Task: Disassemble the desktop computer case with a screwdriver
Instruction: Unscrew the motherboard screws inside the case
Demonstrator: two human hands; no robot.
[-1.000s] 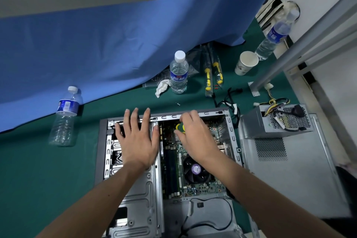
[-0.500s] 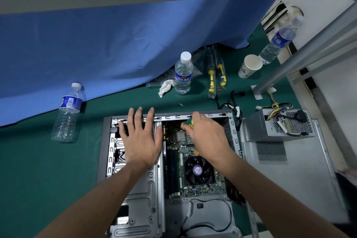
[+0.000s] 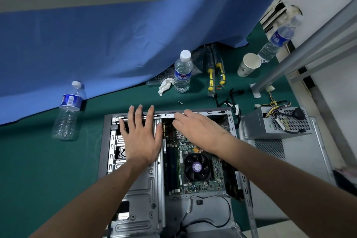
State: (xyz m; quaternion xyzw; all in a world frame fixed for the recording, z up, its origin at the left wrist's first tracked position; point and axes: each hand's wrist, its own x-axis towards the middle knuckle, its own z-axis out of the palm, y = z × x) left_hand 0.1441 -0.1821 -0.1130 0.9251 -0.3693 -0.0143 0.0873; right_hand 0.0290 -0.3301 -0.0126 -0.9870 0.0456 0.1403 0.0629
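Since the earlier frames, right hand [image 3: 195,129] has moved toward the 12 o'clock rim of the desktop computer case [image 3: 105,141], and the green-and-yellow screwdriver handle seen in its grip before is no longer visible. Its fingers now reach flatter over the top rail; whether they hold anything beneath cannot be told (the palm hides the underside). Left hand [image 3: 141,137] stays flat, fingers spread and straight, pressing on the metal drive cage [image 3: 143,195] at the case's 9 o'clock side, fingertips at the top rail.

The case lies open on the green worktop [image 3: 38,170], at the 6 o'clock part of the view. Inside, the motherboard [image 3: 185,183] is exposed, with the round CPU fan [image 3: 197,167] just below the right wrist.

At 3 o'clock of the case, the removed power supply [image 3: 274,123] sits on a grey side panel [image 3: 301,170], its coloured wires trailing upward. At 12 o'clock stand an upright water bottle [image 3: 182,72], a crumpled tissue [image 3: 165,86] just beside it, and two yellow-handled screwdrivers [image 3: 215,74] in clear packaging. A paper cup [image 3: 249,64] lies tipped at 1 o'clock, near a second bottle [image 3: 278,41]. A third bottle [image 3: 68,111] stands at 10 o'clock against the blue cloth [image 3: 116,44]. One small screw [image 3: 180,102] lies loose near the case's top edge.
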